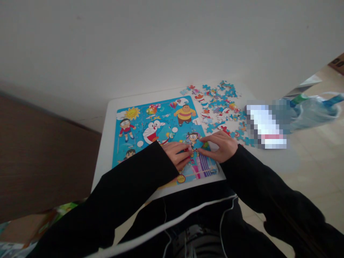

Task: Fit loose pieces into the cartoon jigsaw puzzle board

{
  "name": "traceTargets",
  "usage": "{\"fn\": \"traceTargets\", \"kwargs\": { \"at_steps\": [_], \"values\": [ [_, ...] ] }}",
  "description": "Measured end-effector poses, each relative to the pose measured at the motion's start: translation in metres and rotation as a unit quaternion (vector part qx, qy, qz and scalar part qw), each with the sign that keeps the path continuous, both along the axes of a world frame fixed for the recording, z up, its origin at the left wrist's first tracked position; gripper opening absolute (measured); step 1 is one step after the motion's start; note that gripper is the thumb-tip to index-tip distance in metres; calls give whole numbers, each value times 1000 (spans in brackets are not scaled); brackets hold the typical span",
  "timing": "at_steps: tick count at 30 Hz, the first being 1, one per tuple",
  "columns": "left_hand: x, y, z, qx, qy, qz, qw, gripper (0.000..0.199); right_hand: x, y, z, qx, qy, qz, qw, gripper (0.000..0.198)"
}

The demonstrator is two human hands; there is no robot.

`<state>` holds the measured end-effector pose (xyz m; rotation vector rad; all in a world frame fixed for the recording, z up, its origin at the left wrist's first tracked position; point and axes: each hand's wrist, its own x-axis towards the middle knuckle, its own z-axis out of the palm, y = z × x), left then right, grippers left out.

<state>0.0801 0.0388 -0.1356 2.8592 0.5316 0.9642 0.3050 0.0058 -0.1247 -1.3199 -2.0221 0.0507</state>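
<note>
A blue cartoon jigsaw puzzle (163, 123), partly filled with pieces, lies in its tray on the small white table. My left hand (177, 153) comes in from the left, fingers bent and close together, its tips down on the right part of the puzzle. Whatever is under those tips is hidden. Across from it, my right hand (220, 146) has thumb and index finger on either side of a small blue puzzle piece (198, 144), beside the figure with glasses. Loose puzzle pieces (213, 107) are scattered beyond my right hand.
A phone-like device (266, 126), blurred out, lies at the table's right. Past it is a clear plastic bag (314, 113) with green and blue parts. The white table (103, 143) stands against a pale wall (150, 46). A white cable (172, 225) crosses my lap.
</note>
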Motion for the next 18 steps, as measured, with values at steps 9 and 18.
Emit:
{"fn": "traceTargets", "kwargs": {
  "at_steps": [9, 18],
  "values": [
    [2, -2, -7, -44, -67, 1, 997, 22, 0, -16, 18, -19, -10, -73, 997, 22],
    [-1, -1, -11, -51, -49, 2, 997, 27, 22, -30, 19, -81, 25, -159, 984, 25]
  ]
}}
